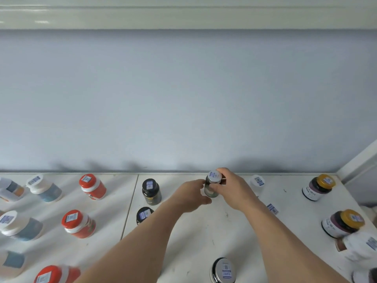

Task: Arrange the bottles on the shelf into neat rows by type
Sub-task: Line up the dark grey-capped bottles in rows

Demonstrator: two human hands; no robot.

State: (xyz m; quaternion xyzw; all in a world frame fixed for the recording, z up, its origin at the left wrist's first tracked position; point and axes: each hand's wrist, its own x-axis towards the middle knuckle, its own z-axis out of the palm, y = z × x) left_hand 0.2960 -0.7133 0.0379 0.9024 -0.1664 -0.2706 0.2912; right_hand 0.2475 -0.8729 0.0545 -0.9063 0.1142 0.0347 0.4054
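Note:
A small dark bottle with a silver cap (pixel 213 181) stands near the back of the white shelf (pixel 204 231). My right hand (pixel 232 187) wraps around it from the right. My left hand (pixel 192 196) touches its left side with the fingertips. Two black-capped bottles (pixel 150 190) (pixel 144 215) stand in a line to the left. A second silver-capped bottle (pixel 223 270) stands at the front. A white-capped bottle (pixel 257 181) is partly hidden behind my right hand.
Red-capped orange bottles (pixel 91 186) (pixel 78 223) (pixel 55 274) and white-capped blue-grey ones (pixel 43 187) (pixel 19 225) stand in columns on the left. Yellow-capped dark bottles (pixel 319 186) (pixel 342 223) and white bottles (pixel 359 246) stand at the right. The wall (pixel 183 99) rises behind the shelf.

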